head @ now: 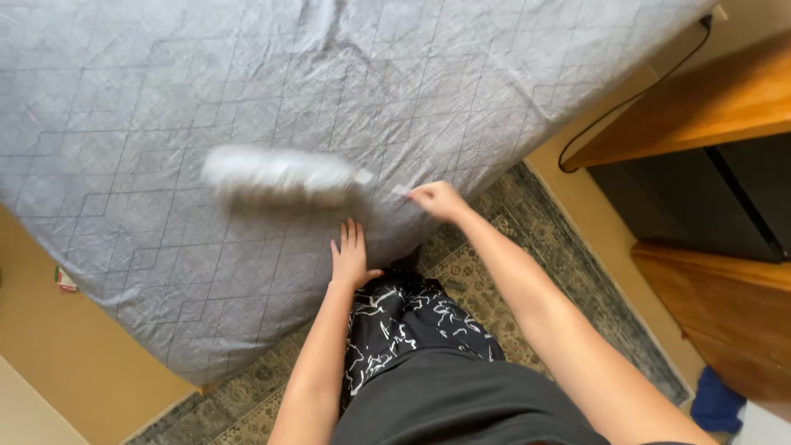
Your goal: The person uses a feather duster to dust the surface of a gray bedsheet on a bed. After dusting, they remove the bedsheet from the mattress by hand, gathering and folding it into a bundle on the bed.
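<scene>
a: item one, right hand (438,199)?
b: closed on the thin handle of a grey-white duster (276,175), blurred, lying across the grey quilted bedspread (148,99) near the bed's edge.
a: item two, left hand (350,255)?
b: open, fingers together, palm flat on the bedspread just below the duster.
a: surroundings?
b: patterned rug (527,222) underfoot, wooden cabinet (709,107) to the right, black cable (626,99) along the wall.

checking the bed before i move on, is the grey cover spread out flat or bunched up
Spread out. The grey cover lies flat across the bed, showing only light creases; the left hand rests flat on it.
</scene>
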